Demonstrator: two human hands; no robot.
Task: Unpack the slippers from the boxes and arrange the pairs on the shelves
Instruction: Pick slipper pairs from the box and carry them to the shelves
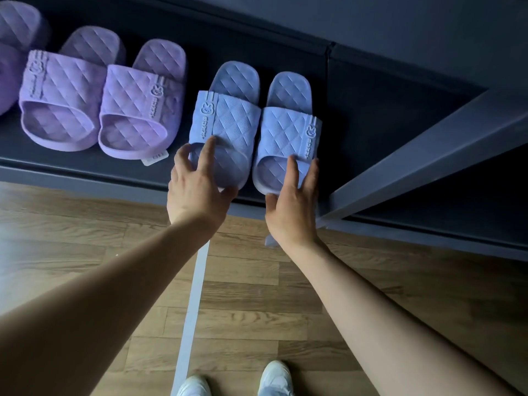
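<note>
1. Two blue slippers are seen at the centre of the frame, side by side with their straps touching, on a dark shelf [371,110]. Their heels point to the top of the frame and their toes project past the shelf's front edge.
2. The left blue slipper [228,118] is held at its toe end by the left grip [197,184]. A fingertip is laid on the edge of the strap and the thumb is tucked under the toe.
3. The right blue slipper [288,124] is held at its toe end by the right grip [294,204]. One finger is laid into the toe opening, the others are set along the outer side, and the thumb is placed below the toe.
4. Whether the two blue slippers rest fully on the shelf or are held just above it cannot be told.
5. Two purple slippers [60,92] [140,104] are stood as a pair to the left of the blue ones, touching each other.
6. A further purple slipper [17,27] is partly shown at the upper left, cut by the frame edge.
7. One white tag [154,159] is seen under the toe of the nearer purple slipper.
8. A wooden floor [85,238] fills the lower frame, crossed by one pale strip [194,295].
9. Two white shoes [194,385] [275,377] are seen at the bottom edge.
</note>
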